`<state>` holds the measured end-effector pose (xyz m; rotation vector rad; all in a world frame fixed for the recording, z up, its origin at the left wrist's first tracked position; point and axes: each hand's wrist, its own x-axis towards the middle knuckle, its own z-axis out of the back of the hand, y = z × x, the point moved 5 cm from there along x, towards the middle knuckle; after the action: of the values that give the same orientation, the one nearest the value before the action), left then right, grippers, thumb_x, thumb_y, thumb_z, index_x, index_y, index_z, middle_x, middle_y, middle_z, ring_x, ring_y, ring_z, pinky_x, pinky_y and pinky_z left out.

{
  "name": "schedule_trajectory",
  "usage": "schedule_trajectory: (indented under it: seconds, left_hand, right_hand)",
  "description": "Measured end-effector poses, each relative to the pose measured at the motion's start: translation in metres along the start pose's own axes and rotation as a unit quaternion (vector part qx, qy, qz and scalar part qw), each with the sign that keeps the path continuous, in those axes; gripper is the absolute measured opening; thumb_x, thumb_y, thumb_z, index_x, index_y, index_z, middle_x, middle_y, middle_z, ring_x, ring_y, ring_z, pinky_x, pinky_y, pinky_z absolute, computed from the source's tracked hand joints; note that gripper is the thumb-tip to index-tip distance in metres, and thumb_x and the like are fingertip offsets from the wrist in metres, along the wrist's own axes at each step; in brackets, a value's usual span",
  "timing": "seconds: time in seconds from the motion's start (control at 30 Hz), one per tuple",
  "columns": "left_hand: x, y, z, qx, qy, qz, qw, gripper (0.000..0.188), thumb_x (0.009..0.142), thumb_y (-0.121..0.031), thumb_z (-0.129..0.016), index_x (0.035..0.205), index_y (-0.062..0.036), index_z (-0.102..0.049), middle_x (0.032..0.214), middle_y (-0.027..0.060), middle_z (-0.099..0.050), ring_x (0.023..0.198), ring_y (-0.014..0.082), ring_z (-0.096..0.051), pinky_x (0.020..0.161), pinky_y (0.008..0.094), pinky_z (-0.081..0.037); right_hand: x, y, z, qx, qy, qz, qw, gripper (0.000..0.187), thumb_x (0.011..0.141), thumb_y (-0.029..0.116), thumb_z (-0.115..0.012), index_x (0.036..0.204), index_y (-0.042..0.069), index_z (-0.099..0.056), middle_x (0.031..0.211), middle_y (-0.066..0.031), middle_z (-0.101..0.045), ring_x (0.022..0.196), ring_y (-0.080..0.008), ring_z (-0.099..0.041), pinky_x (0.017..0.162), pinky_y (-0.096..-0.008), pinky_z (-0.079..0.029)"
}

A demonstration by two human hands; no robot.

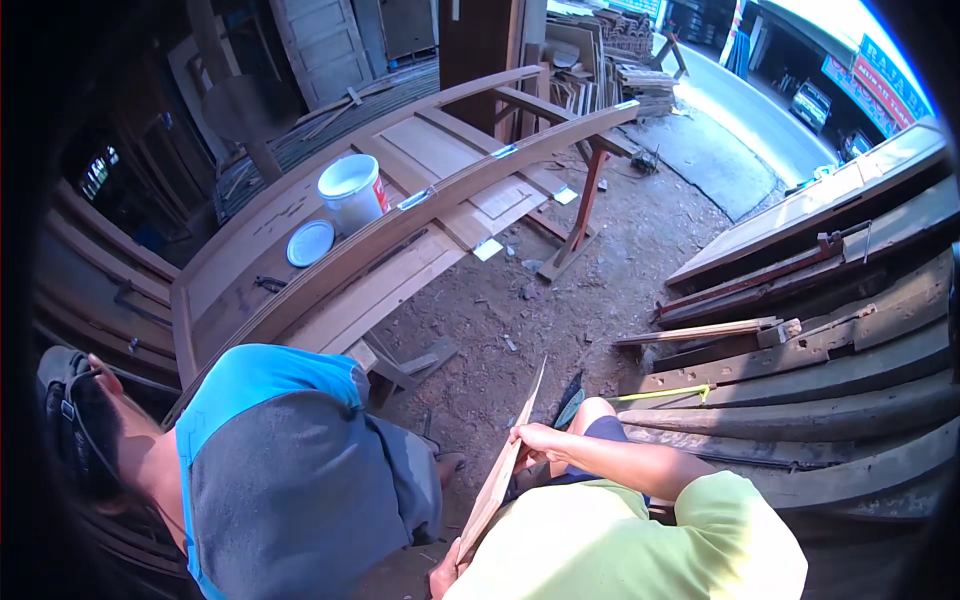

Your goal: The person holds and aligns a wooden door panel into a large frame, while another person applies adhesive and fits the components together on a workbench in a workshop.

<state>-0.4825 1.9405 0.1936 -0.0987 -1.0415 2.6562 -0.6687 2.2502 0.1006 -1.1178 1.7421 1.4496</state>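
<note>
A long thin wooden board [490, 497], tapering to a point at its far end, slants upward in front of my body. My right hand [536, 441] is closed around its middle, thumb and fingers pressed on the edge. Lower down, at the near end, my left hand [447, 572] grips the same board; my shirt hides part of this hand. Just beyond my right hand, a dark object with a greenish part [570, 400] is beside my knee. What it is I cannot make out.
A co-worker [300, 480] in a blue and grey top stands close on my left. Ahead, a wooden door panel [225, 258] rests on trestles [585, 215], bearing a white bucket [350, 195] and its lid [310, 243]. Timber beams [800, 405] with a yellow tool [680, 394] lie at right.
</note>
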Motion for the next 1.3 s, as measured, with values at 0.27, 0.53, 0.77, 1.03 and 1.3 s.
schedule_trajectory:
  seconds: [0.27, 0.53, 0.77, 1.03, 1.3]
  left_hand:
    - [0.226, -0.064, -0.044, 0.048, -0.026, -0.013, 0.998, 0.045, 0.090, -0.010, -0.089, 0.134, -0.0054, -0.079, 0.094, 0.0250, -0.081, 0.082, 0.0347, -0.083, 0.068, 0.0416, -0.064]
    - [0.454, -0.159, -0.154, 0.056, -0.017, -0.029, 0.998, 0.045, 0.089, -0.012, -0.091, 0.133, -0.0066, -0.080, 0.095, 0.0248, -0.080, 0.080, 0.0371, -0.082, 0.067, 0.0425, -0.064]
    - [0.666, -0.286, -0.235, 0.019, 0.067, -0.020, 0.997, 0.046, 0.091, 0.007, -0.078, 0.137, 0.0046, -0.075, 0.105, 0.0287, -0.082, 0.098, 0.0327, -0.085, 0.077, 0.0374, -0.067]
    - [0.863, -0.387, -0.354, 0.010, 0.096, -0.113, 0.989, 0.050, 0.091, -0.006, -0.086, 0.139, -0.0119, -0.077, 0.108, 0.0233, -0.080, 0.090, 0.0401, -0.080, 0.074, 0.0445, -0.063]
    - [1.031, -0.486, -0.493, -0.059, 0.161, -0.151, 0.974, 0.056, 0.084, -0.005, -0.087, 0.139, -0.0119, -0.076, 0.128, 0.0146, -0.080, 0.114, 0.0329, -0.079, 0.091, 0.0436, -0.066]
  right_hand:
    - [0.029, 0.125, 0.135, 0.071, 0.052, 0.010, 0.996, 0.038, 0.101, 0.025, -0.058, 0.114, -0.009, -0.066, 0.112, -0.0342, -0.078, 0.102, -0.0461, -0.081, 0.095, -0.0550, -0.068]
    - [0.066, 0.278, 0.387, 0.127, -0.003, 0.031, 0.991, 0.043, 0.097, 0.032, -0.063, 0.119, -0.004, -0.072, 0.115, -0.0256, -0.081, 0.098, -0.0355, -0.082, 0.096, -0.0481, -0.067]
    - [0.011, 0.417, 0.596, 0.185, -0.097, 0.079, 0.975, 0.043, 0.100, 0.032, -0.059, 0.108, -0.008, -0.074, 0.105, -0.0275, -0.082, 0.090, -0.0373, -0.084, 0.088, -0.0466, -0.071]
    - [-0.001, 0.504, 0.823, 0.233, -0.169, 0.117, 0.950, 0.041, 0.100, 0.030, -0.060, 0.112, -0.007, -0.073, 0.105, -0.0279, -0.081, 0.089, -0.0368, -0.083, 0.085, -0.0485, -0.070]
    - [-0.039, 0.557, 1.037, 0.236, -0.245, 0.088, 0.936, 0.039, 0.105, 0.029, -0.057, 0.126, -0.002, -0.066, 0.115, -0.0196, -0.075, 0.110, -0.0323, -0.076, 0.103, -0.0513, -0.061]
